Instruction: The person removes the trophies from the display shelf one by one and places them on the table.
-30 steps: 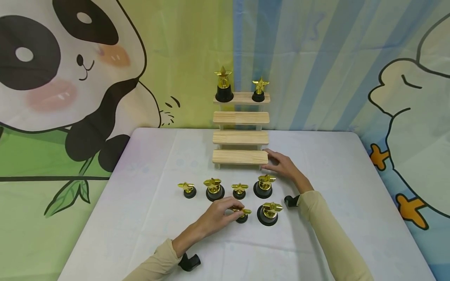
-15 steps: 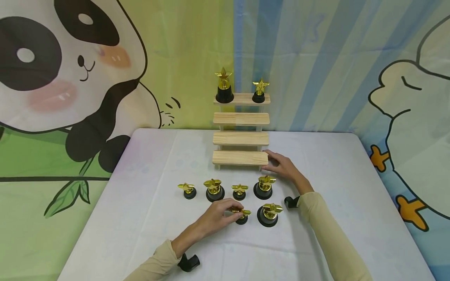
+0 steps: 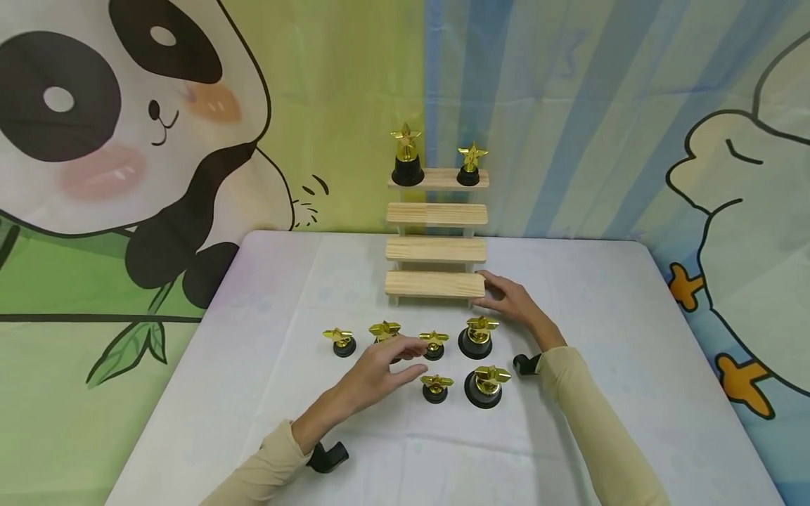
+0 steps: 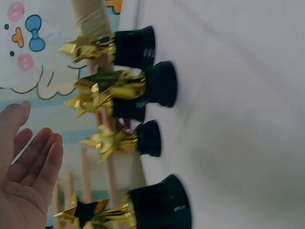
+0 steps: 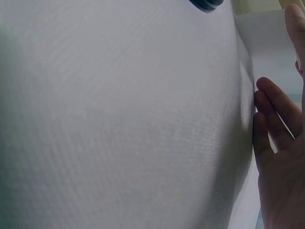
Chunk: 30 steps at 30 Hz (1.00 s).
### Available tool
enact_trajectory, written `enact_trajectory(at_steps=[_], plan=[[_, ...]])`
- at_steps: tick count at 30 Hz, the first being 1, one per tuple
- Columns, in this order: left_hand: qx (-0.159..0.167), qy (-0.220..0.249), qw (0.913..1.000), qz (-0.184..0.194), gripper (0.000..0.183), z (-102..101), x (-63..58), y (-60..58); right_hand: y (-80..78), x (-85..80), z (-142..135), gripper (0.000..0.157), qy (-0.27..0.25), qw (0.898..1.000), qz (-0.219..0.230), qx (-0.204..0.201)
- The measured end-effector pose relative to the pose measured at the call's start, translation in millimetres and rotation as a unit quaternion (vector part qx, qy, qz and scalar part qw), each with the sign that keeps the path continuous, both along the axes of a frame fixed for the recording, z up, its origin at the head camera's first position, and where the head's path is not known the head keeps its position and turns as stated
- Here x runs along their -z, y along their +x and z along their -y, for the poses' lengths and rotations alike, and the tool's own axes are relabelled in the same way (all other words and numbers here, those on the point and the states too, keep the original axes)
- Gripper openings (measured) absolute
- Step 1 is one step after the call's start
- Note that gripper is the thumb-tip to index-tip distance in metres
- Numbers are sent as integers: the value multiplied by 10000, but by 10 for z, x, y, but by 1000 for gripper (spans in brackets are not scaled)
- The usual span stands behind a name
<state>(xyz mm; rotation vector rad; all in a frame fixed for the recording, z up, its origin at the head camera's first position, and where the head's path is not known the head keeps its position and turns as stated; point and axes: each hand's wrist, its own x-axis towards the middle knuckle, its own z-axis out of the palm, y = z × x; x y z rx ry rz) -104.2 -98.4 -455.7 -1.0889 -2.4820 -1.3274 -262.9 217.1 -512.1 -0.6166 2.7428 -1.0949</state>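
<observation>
My left hand (image 3: 372,376) hovers over the table with thumb and fingers apart, holding nothing. Just right of its thumb stands a small gold star trophy (image 3: 435,390) on a black base. The fingers pass in front of a larger trophy (image 3: 384,329) and reach close to another small trophy (image 3: 434,341). In the left wrist view, the hand (image 4: 28,176) is beside several trophies with its palm bare. My right hand (image 3: 511,301) rests by the right end of the lowest step of a wooden display stand (image 3: 435,284). Its fingers (image 5: 279,114) look nearly straight in the right wrist view.
A large trophy (image 3: 404,154) and a smaller one (image 3: 471,165) stand on the top step. More trophies stand on the table: a small one (image 3: 342,342) at left, large ones (image 3: 476,339) (image 3: 486,388) at right. A white cloth (image 3: 633,393) covers the table.
My left hand has let go of the small front trophy and moved up and left from it. That trophy stays standing on the table. The right hand keeps its place by the stand.
</observation>
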Motion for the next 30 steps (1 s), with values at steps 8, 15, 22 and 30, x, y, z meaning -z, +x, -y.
enact_trajectory(at_steps=[8, 15, 22, 30], plan=[[-188, -11, 9984, -532, 28, 139, -460, -264, -2, 23, -5, 75, -65, 10000, -62, -30], [-566, 65, 9944, -894, 26, 269, -770, -601, -6, 27, -7, 75, -65, 9999, -85, -21], [-764, 2, 9948, -677, 21, 232, -960, -916, -2, 15, -20, 75, -31, 10000, -52, -13], [-783, -122, 9907, -1110, 22, -47, -1302, -1367, -3, 21, 0, 76, -60, 10000, -51, -38]])
